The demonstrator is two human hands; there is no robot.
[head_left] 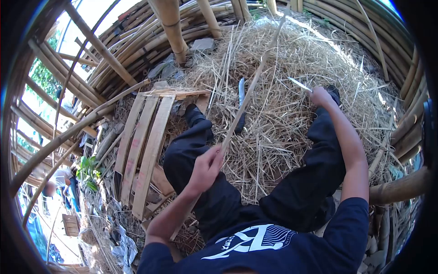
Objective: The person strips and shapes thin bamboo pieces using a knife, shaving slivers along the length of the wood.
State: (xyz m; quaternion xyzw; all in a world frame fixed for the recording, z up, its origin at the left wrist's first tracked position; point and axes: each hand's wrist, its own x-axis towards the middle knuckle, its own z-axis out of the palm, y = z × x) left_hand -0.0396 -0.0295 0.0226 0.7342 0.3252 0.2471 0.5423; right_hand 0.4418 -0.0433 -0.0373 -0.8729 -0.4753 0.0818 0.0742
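My left hand (pixel 207 168) is closed around the lower end of a long, thin bamboo strip (pixel 266 56), which slants up and away toward the far bamboo stack. Further out on the right, my right hand (pixel 321 97) grips a knife (pixel 299 84), its pale blade pointing to the upper left and apart from the strip. Between my legs, a second, larger knife (pixel 241 93) with a dark handle lies on the shavings, partly beside the strip. The right hand's fingers cover the handle of the knife it holds.
Bamboo shavings (pixel 273 155) cover the ground between and beyond my legs. A slatted wooden crate (pixel 148 153) lies to my left. Bamboo poles (pixel 169 27) stand in front, with stacked bamboo (pixel 365 23) behind. Another person (pixel 64 182) is at far left.
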